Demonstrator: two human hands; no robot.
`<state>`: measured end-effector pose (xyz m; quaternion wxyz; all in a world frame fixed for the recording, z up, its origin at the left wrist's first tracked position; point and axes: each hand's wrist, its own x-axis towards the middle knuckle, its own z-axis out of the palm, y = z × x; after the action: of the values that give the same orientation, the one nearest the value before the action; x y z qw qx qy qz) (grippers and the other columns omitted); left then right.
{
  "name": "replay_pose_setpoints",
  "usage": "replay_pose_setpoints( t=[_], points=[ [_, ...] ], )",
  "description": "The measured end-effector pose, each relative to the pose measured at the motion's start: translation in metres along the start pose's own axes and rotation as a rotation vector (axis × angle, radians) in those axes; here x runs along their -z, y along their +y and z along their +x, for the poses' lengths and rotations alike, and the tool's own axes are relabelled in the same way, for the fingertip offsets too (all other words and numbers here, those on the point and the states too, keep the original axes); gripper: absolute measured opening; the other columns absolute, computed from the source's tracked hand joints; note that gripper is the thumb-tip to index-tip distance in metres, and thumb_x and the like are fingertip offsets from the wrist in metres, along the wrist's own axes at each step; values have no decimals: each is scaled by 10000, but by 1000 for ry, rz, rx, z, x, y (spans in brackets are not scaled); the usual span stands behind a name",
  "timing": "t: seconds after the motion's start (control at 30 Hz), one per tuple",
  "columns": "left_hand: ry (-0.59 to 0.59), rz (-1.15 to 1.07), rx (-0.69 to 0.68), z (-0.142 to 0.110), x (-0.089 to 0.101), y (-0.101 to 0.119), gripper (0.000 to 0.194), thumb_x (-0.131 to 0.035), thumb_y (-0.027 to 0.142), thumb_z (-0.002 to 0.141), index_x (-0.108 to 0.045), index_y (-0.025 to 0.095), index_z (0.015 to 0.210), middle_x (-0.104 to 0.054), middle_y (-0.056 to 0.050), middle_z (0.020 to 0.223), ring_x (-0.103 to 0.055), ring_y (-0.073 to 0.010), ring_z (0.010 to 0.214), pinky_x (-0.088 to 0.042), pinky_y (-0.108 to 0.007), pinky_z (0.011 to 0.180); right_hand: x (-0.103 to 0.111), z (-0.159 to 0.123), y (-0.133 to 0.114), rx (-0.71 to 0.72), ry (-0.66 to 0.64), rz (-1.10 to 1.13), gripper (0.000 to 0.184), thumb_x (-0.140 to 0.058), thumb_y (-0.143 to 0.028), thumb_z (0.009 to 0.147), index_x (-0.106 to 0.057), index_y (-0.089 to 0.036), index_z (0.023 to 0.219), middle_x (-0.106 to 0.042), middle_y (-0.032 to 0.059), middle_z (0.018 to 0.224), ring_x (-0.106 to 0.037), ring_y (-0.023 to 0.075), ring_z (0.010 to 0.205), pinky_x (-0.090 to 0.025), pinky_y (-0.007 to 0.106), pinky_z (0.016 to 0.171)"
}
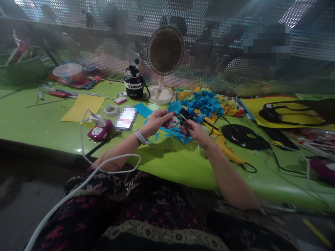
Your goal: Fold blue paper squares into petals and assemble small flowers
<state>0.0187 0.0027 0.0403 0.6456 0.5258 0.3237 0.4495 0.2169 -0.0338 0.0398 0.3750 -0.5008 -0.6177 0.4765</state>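
My left hand (157,122), with a white band on its wrist, is closed on a small piece of blue paper (172,108). My right hand (193,131) is wrapped round a pair of scissors (180,117), whose blades point up and away beside the paper. Whether the blades touch the paper, I cannot tell. Beneath both hands lie blue paper scraps (174,132). Just behind them is a heap of blue paper petals (205,103), with yellow and pale green ones around it.
A white fan (159,94) and a black bottle (134,83) stand at the back. Left are a phone (126,118), a tape roll (110,111), yellow paper (83,107) and a purple power socket (99,131). A yellow glue gun (227,150) lies right. A white cable (78,188) crosses my left arm.
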Motion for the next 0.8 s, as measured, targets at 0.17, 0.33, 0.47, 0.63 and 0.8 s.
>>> replay_pose_setpoints(
  t=[0.17,0.33,0.47,0.63,0.8],
  points=[
    [-10,-32,7,-1,-1,5,274,-702,321,924,-573,130,775,-714,-8,728,-612,-34,509,-483,-155,517,4,-2,-3,5,-16,-35,566,-812,-681,606,-570,-205,795,-581,-9,711,-493,120,607,-446,262,534],
    [-23,-46,0,0,2,3,261,-725,326,904,-594,126,799,-709,-5,712,-623,-46,508,-498,-166,519,6,-2,-4,0,-31,-44,531,-812,-659,618,-585,-208,785,-604,-6,698,-495,116,572,-444,263,519],
    [-32,-55,-18,2,4,0,286,-752,349,878,-594,124,797,-710,-7,711,-625,-50,501,-492,-165,506,6,-2,-5,-15,-34,-37,520,-833,-629,601,-588,-207,782,-610,-13,685,-485,106,548,-420,255,506],
    [-20,-59,-6,2,2,1,263,-729,314,900,-590,123,782,-716,-16,716,-640,-58,521,-506,-172,520,6,-3,-6,-18,-19,-54,519,-828,-631,593,-592,-204,771,-612,-14,661,-481,109,551,-383,252,503],
    [-2,-74,7,-1,0,2,277,-733,312,898,-579,124,765,-716,-24,722,-639,-55,527,-510,-172,532,5,-3,-6,-26,14,-58,532,-832,-641,579,-587,-200,745,-604,-19,633,-453,101,537,-340,249,498]
  ],
)
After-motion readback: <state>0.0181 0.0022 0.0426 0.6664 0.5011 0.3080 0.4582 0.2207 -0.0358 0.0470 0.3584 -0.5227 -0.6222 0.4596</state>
